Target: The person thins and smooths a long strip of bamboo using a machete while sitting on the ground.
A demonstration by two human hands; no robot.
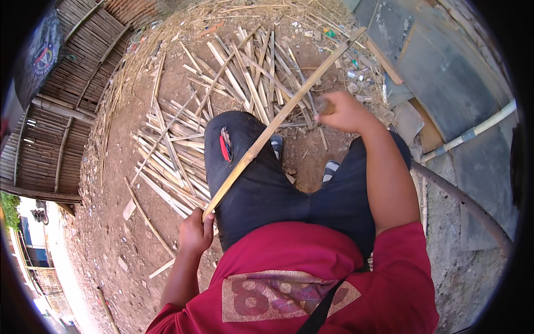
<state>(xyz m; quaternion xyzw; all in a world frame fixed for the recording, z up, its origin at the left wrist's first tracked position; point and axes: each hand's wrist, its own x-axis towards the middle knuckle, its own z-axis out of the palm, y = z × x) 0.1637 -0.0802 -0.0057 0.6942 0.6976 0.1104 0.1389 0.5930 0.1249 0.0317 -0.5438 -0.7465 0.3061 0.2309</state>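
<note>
A long split bamboo strip [266, 135] slants across my lap, from the lower left up to the far right. My left hand [196, 231] is closed around its near end, beside my left thigh. Over my right knee, my right hand [349, 113] is closed on a wooden-handled tool [325, 106]. Only the stubby brown handle of the tool shows clearly; its working end is hard to make out. That fist is just right of the bamboo strip, and I cannot tell whether the tool touches it.
Many split bamboo pieces [181, 158] lie heaped on the dirt ahead and left. A woven bamboo wall [41, 147] stands at left. Grey sheets [445, 72] and a pale pole [473, 132] are at right, with a dark curved bar [464, 199] nearer me.
</note>
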